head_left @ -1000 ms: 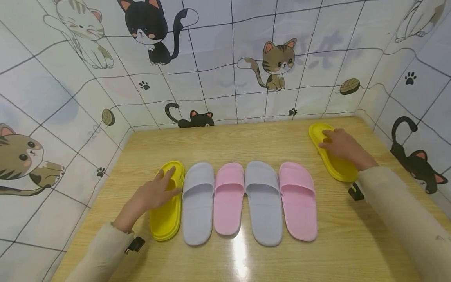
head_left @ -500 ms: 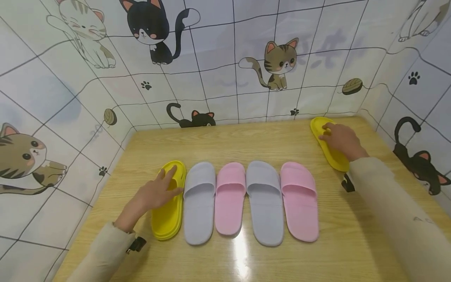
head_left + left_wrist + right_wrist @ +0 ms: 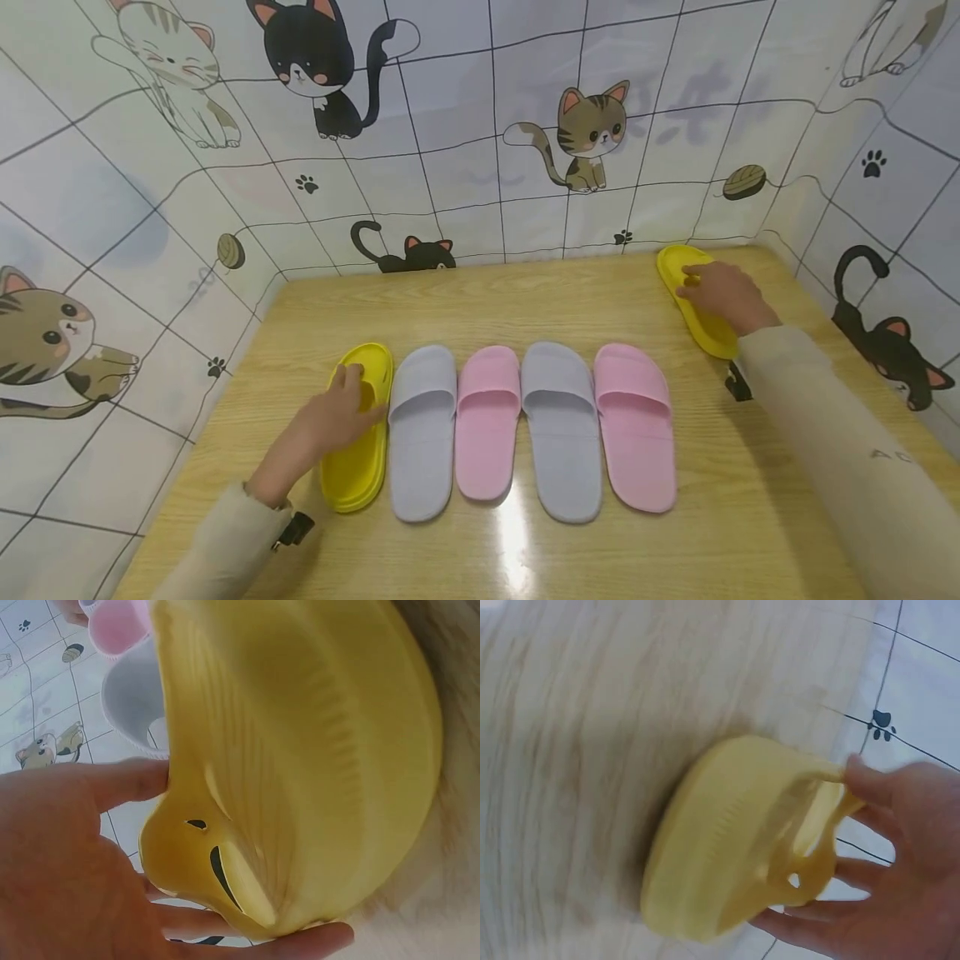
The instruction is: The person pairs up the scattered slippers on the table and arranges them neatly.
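Observation:
A yellow slipper (image 3: 352,479) (image 3: 337,750) lies at the left end of a row of slippers. My left hand (image 3: 330,421) (image 3: 67,855) grips its strap across the top, thumb on the side towards the row and fingers on the other. Another yellow slipper (image 3: 678,260) (image 3: 712,847) is at the back right of the table, turned at a slant. My right hand (image 3: 727,296) (image 3: 922,855) holds that one by its strap, thumb and fingers on opposite sides. Both hands partly hide the straps in the head view.
Between the yellow slippers, a grey slipper (image 3: 422,458), a pink slipper (image 3: 486,450), a second grey slipper (image 3: 566,458) and a second pink slipper (image 3: 637,450) stand side by side on the wooden table (image 3: 465,308). A cat-patterned wall covering (image 3: 465,183) borders the back and both sides.
My right hand has moved its yellow slipper a little farther back, towards the back wall. The spread fingers of my left hand have drawn together on the left slipper's strap.

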Tool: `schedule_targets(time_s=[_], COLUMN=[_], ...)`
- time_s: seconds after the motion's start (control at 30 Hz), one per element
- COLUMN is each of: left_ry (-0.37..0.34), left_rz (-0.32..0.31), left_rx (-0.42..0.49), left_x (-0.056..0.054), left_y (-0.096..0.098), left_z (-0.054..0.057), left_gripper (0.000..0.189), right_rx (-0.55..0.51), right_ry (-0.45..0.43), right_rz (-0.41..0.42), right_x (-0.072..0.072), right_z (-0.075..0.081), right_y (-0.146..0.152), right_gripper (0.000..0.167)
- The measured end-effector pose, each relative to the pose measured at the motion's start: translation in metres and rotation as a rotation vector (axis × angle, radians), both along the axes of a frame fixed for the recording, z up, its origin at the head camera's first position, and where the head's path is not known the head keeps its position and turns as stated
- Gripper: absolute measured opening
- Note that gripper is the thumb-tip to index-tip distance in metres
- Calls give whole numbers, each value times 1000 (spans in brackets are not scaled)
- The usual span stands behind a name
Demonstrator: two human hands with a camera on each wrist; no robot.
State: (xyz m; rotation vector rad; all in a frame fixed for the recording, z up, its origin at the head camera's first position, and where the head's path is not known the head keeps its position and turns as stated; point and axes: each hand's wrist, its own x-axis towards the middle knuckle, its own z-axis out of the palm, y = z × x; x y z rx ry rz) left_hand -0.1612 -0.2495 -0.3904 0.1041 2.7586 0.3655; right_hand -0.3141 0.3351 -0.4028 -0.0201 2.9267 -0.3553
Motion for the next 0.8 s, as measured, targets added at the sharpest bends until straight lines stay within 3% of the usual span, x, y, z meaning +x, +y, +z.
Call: schedule_targets(time_s=[0.23, 0.57, 0.8], left_ry=[-43, -27, -17], left_rz=[4, -38, -36], left_rx=[-44, -62, -66], left_x=[7, 3, -8], left_y=[4, 0, -3], left_z=[5, 6, 6], left_gripper=[109, 106, 102], right_rx=[-108, -110, -124], right_ry=[-176, -171, -171], right_rz=[52, 27, 36], right_x=[3, 5, 7], right_z=[1, 4, 3], right_y=[12, 7, 9], right_gripper=[89, 88, 87])
